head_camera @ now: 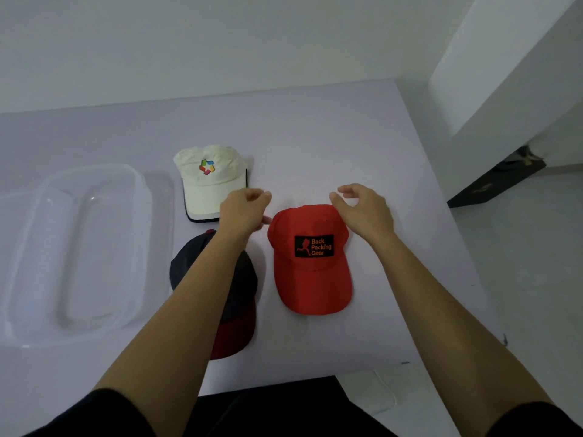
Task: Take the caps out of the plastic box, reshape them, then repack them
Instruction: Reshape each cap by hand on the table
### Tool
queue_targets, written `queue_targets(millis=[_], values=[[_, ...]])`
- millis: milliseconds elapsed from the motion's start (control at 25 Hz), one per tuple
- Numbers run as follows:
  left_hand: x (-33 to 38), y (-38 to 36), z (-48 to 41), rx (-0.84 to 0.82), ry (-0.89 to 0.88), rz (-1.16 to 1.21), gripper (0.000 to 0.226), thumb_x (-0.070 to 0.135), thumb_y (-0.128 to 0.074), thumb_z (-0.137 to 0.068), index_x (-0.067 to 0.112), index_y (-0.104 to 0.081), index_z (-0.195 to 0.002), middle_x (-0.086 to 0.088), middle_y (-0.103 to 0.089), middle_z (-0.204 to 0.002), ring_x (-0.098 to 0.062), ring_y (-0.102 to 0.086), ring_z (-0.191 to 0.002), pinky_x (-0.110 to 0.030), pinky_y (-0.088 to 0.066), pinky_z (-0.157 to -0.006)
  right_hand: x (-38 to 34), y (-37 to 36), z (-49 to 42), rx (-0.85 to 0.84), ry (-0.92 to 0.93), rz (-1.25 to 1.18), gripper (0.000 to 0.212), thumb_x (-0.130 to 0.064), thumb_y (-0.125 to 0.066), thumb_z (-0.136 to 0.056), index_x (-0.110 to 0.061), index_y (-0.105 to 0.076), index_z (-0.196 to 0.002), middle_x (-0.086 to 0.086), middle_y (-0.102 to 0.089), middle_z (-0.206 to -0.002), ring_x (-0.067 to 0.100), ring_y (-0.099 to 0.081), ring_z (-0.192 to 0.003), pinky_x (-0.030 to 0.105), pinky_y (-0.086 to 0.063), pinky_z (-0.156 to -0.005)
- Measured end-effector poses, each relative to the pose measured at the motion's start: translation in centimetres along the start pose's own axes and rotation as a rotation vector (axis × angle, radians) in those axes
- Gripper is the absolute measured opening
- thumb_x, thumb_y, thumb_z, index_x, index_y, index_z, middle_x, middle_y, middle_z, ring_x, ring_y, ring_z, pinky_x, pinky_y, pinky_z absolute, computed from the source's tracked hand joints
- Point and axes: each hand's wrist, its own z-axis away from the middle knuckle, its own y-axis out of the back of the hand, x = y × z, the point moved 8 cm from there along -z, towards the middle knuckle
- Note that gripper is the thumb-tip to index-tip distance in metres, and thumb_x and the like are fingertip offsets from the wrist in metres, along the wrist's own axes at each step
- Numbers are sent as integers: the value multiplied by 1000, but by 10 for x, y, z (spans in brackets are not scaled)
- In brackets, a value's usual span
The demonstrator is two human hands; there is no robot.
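Observation:
Three caps lie on the pale table (394, 200). A red cap (310, 279) with a black "Back Packing Gear" patch sits in the middle, brim toward me. A cream cap (209, 184) with a coloured logo lies behind it to the left. A dark navy cap (243, 272) with a maroon brim is partly hidden under my left forearm. My left hand (244, 212) hovers at the red cap's left rear edge, fingers curled and holding nothing. My right hand (362, 209) hovers over its rear right, fingers apart. The clear plastic box (41, 279) stands at the left.
The box's clear lid (161, 197) seems to lie under or beside it. The table's right edge drops to a white floor, with a dark object (495, 181) by the wall. A white wall backs the table.

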Motion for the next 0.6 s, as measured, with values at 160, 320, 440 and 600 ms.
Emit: queue_targets(millis=[160, 320, 440, 600], values=[[15, 46, 15, 90, -116, 0, 37, 25, -55, -91, 13, -58, -126, 6, -65, -103, -3, -65, -52, -22, -57, -70, -58, -10, 24, 18, 216, 4, 33, -44, -55, -87, -29, -60, -115, -10, -63, -115, 14, -58, -104, 34, -48, -86], [-7, 95, 33, 158, -138, -140, 39, 30, -55, -92, 15, -57, -128, 4, -63, -120, -2, -65, -51, -6, -43, -55, -103, -65, 63, -163, 364, -21, 30, -36, -56, -89, -26, -61, -116, -5, -64, -114, 13, -59, -88, 33, -49, -86], [-43, 131, 43, 192, -74, -215, 39, 29, -53, -93, 14, -57, -128, -1, -62, -126, -6, -65, -56, -11, -40, -60, -115, -104, 90, -311, 416, -19, 32, -28, -52, -92, -20, -58, -123, 0, -63, -119, 16, -58, -82, 36, -49, -89], [-100, 147, 43, 107, 81, -180, 39, 29, -47, -95, 12, -53, -130, -5, -58, -127, -11, -65, -61, -27, -46, -74, -95, -151, 98, -511, 105, -67, 48, -34, -43, -97, -14, -37, -140, 2, -48, -139, 13, -65, -70, 25, -48, -70]])
